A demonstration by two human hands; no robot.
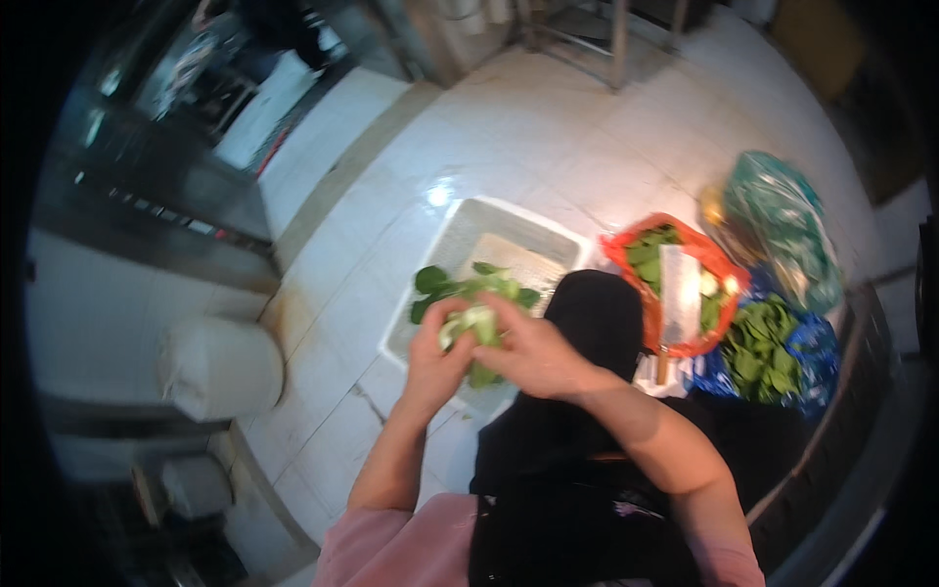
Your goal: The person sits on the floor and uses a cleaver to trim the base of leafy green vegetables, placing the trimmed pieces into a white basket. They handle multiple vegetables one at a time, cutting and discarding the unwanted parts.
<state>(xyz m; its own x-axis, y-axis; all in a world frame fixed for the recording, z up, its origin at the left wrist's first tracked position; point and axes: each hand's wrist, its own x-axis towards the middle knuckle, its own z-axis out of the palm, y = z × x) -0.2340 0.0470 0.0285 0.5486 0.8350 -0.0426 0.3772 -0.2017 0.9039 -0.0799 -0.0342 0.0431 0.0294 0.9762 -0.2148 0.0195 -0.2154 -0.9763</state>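
Note:
A leafy green vegetable that looks like bok choy is between my two hands, its pale stems toward me and its dark leaves pointing away. My left hand grips it from the left with bent fingers. From the right, my right hand pinches the stems; motion blur hides the exact finger contact. Directly beneath both hands stands a white plastic basket on the floor. Some green lies in or over the basket's near side, partly hidden by the hands.
Right of my knee, a cleaver lies across an orange plastic bag of greens. Leafy greens fill a blue plastic bag. A green plastic bag sits beyond. A white container stands left; a person appears upper left.

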